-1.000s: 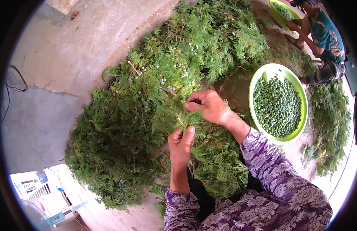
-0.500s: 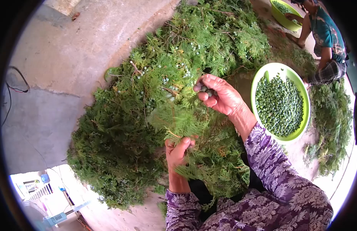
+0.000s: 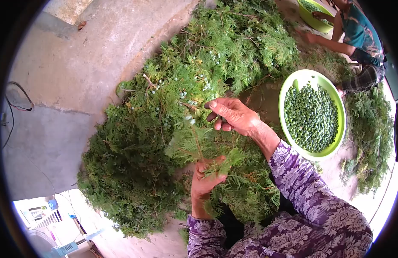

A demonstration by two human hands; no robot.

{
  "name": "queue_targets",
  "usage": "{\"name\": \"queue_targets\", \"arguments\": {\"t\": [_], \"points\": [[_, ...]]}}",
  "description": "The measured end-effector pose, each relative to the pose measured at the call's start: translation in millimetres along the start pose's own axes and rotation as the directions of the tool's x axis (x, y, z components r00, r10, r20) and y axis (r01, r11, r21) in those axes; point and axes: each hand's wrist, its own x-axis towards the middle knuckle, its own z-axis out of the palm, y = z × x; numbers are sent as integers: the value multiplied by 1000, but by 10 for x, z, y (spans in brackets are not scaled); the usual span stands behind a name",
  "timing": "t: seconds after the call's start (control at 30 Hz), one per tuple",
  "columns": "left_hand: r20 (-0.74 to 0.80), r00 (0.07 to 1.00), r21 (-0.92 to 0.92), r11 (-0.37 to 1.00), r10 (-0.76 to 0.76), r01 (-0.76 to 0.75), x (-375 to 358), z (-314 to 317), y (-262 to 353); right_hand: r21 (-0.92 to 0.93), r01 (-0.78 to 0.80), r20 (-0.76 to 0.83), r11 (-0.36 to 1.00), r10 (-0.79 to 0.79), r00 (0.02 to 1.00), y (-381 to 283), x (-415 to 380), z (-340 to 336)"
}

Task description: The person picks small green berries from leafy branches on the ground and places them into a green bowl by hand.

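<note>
In my left hand (image 3: 207,177) is a leafy evergreen sprig (image 3: 188,144), gripped by its stem and fanning up and to the left. A pale bluish cone (image 3: 190,120) shows near its upper end. My right hand (image 3: 236,115) is above and right of the sprig, its fingers curled around small green cones that are mostly hidden in the palm. The thumb and fingertips point left, close to the sprig but apart from it. More cut greenery (image 3: 246,189) lies over my lap, below the hands.
A big heap of evergreen branches (image 3: 134,159) with bluish cones spreads ahead and left. At right stands a lime-green basin (image 3: 341,124) full of green cones. Beyond it, another person (image 3: 362,38) sits by a second green basin (image 3: 312,20). More branches (image 3: 370,133) lie far right.
My right hand has shifted slightly left and down, and its palm has turned more downward. My left hand has moved a little right, with the sprig turned. The other person's near arm has swung forward.
</note>
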Motion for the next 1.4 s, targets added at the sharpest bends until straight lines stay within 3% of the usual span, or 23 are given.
{"name": "queue_targets", "arguments": {"t": [0.07,0.13,0.2,0.27,0.33,0.47,0.63,0.77,0.83,0.87,0.93,0.97,1.0,1.07,1.1,1.17,1.3,1.37,1.4], "points": [[50,991,222,969,-124,111,24,29,47,36,11,-10,999,-10,1000,50,33,12],[36,984,195,967,-175,165,27,62,8,70,21,-22,997,-20,1000,82,49,8],[159,987,226,973,18,-54,54,61,-78,43,10,-41,999,-8,999,90,58,9],[156,987,287,958,-38,-9,55,80,-50,31,16,-32,999,-15,999,71,41,15],[201,980,348,934,8,-79,51,85,-82,19,22,-22,1000,-22,1000,66,37,6],[117,992,244,966,56,-83,0,253,-32,-23,4,35,1000,-3,999,61,32,11],[321,935,239,943,148,-231,92,228,-115,8,-20,53,1000,20,998,47,27,9],[312,949,334,929,50,-159,129,235,-65,-38,34,25,999,-33,999,-7,15,14],[-26,996,537,839,-84,85,118,357,41,-101,119,-53,988,-124,991,-53,-5,8],[-26,996,536,840,-84,85,131,359,10,-102,118,-54,988,-124,991,-39,8,-20],[-203,928,823,568,314,-12,175,388,-37,-163,182,-136,970,-205,969,-13,33,-85],[-197,902,861,508,384,-28,164,424,-16,-234,149,-150,961,-187,971,-19,18,-119],[-198,901,860,509,385,-28,168,440,-9,-235,149,-148,960,-187,971,3,27,-113],[-209,862,838,538,463,-86,179,463,-17,-540,406,-90,737,-531,843,73,34,-97],[-211,861,837,541,464,-86,191,460,-52,-526,370,-94,766,-485,870,60,4,-63],[-202,871,678,706,448,-206,211,441,-141,-539,384,-76,750,-498,864,102,23,-64],[-196,903,531,816,381,-229,176,537,-93,-555,409,-54,724,-522,852,108,29,-55],[-274,909,325,920,315,-220,176,606,-25,-576,395,-45,715,-510,859,79,11,-53],[-276,908,324,920,314,-220,160,589,-29,-597,383,-34,705,-499,866,64,-1,-50]]}}
